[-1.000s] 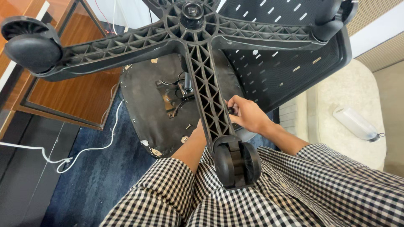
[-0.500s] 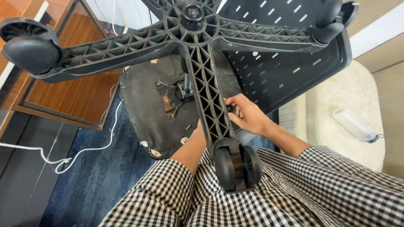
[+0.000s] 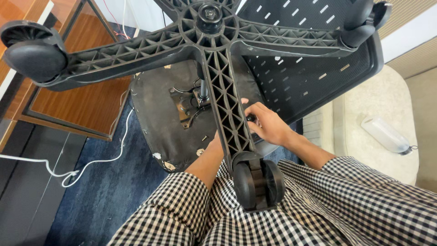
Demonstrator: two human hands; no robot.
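A black office chair lies overturned, its ribbed star base (image 3: 207, 27) facing me. One leg (image 3: 230, 114) runs down toward me and ends in a twin castor (image 3: 258, 184) over my lap. My right hand (image 3: 268, 125) rests against the right side of that leg, its fingers pinched on a small black part (image 3: 249, 118). My left forearm (image 3: 207, 159) reaches under the same leg from the left, and the leg hides that hand. The seat underside (image 3: 168, 123), with its metal mechanism plate (image 3: 186, 107), lies behind the leg.
Another castor (image 3: 32, 57) sticks out at the upper left and a third (image 3: 364, 23) at the upper right. The perforated backrest (image 3: 309, 77) is at the right. A wooden desk (image 3: 86, 105) stands to the left, above a white cable (image 3: 68, 171) on blue carpet. A clear bottle (image 3: 387, 135) lies on a beige cushion.
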